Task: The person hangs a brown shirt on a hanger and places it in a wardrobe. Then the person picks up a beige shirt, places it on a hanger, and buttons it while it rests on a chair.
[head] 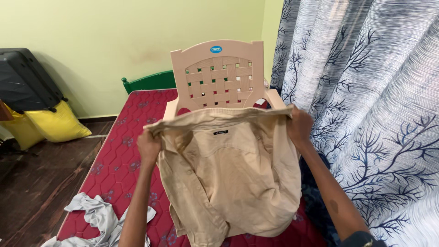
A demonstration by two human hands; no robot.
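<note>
Small black rectangular label [221,132] sewn inside the beige shirt [228,178], just below the collar, centred between the two shoulders; pale marks on it, too small to make out. Oval blue sticker [216,49] with light edging on the top rail of the beige plastic chair [218,75], centred. No screens or packages visible.

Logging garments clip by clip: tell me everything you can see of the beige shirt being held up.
The beige shirt looks like plain cotton, with a collar, a small dark label inside the neck and a buttoned front edge at lower left. It hangs open, inside facing the camera, creased, with its hem resting on the red mattress. The left hand and right hand each grip the stretched top edge. A beige plastic chair stands behind it.
</note>
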